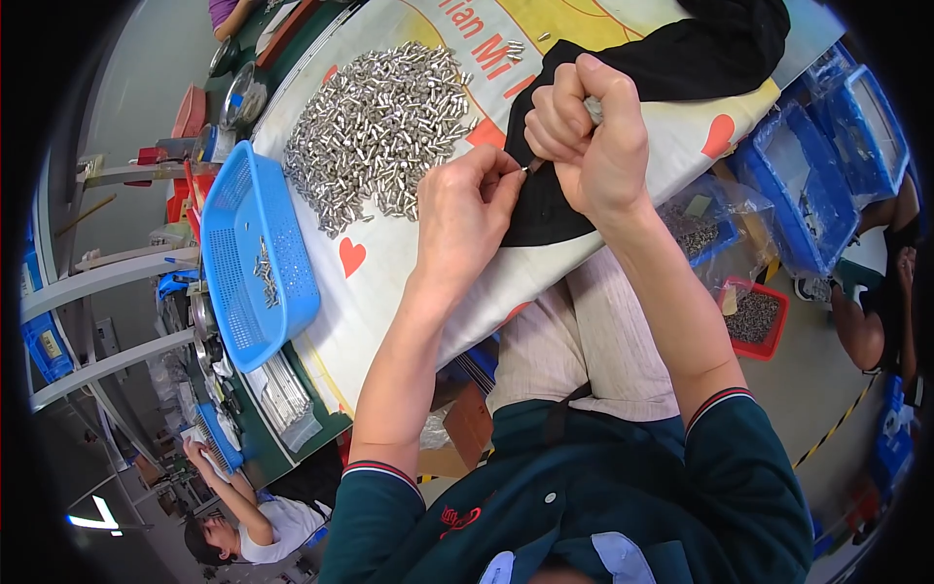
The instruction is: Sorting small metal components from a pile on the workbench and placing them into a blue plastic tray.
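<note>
1. The right hand (589,136) is closed in a fist around a small silvery metal piece (592,109), of which only a bit shows between the fingers.
2. The left hand (465,209) pinches a thin dark pin-like part (532,166) between thumb and forefinger; its tip points right and slightly up, toward the right fist just beside it.
3. The two hands nearly touch over the black cloth (681,58) that lies on the worktop (389,263); the pin's long axis runs straight from one hand to the other.
4. The heap of small silvery metal cylinders (375,127) lies to the left of the hands and further from the person, nearer the left hand.
5. A blue perforated plastic basket (255,258), further left at the worktop's edge, holds a few of the same cylinders.
6. The worktop's cover is a white sheet printed with red hearts and yellow shapes.
7. On the person's right, lower down, stand blue plastic bins (837,146) lined with clear bags and a red tray of small grey parts (754,316).
</note>
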A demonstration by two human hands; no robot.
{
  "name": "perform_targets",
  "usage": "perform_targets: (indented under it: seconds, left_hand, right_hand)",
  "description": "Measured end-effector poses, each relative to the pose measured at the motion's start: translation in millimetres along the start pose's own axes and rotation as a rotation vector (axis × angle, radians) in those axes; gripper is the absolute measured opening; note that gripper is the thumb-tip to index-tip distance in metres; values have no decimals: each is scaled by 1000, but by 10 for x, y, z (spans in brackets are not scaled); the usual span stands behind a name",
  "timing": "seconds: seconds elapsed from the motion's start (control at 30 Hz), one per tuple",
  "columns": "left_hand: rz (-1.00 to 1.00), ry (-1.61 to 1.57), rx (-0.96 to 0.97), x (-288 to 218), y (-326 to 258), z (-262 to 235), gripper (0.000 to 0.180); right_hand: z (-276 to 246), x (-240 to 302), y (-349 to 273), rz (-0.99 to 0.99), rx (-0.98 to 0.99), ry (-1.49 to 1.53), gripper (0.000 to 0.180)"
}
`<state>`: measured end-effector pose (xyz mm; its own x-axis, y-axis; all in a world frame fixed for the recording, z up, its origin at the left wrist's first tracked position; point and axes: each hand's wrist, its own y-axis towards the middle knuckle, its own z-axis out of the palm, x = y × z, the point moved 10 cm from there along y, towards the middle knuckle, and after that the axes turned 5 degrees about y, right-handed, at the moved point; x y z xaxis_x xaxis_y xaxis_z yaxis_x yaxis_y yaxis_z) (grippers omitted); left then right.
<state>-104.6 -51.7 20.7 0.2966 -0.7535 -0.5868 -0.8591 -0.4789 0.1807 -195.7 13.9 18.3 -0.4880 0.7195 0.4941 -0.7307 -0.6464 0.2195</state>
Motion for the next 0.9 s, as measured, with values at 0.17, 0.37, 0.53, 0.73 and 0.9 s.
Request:
perform_targets:
  seconds: [0.17,0.37,0.53,0.73,0.9]
  left_hand:
    - [-4,-25,6,28,4,23,6]
    - [-18,-30,25,38,10,43,6]
    - [-66,-81,78,125,25,88,6]
    - [-27,-134,50,86,42,63,6]
    - [-24,-85,37,1,37,54,7]
  right_hand:
    - [-9,-7,7,4,6,-6,40]
    - [18,-16,18,20,-2,-29,41]
    - [181,-53,19,10,43,-252,40]
    - [185,-69,38,-84,45,-347,39]
    - [235,10,0,-162,76,-415,39]
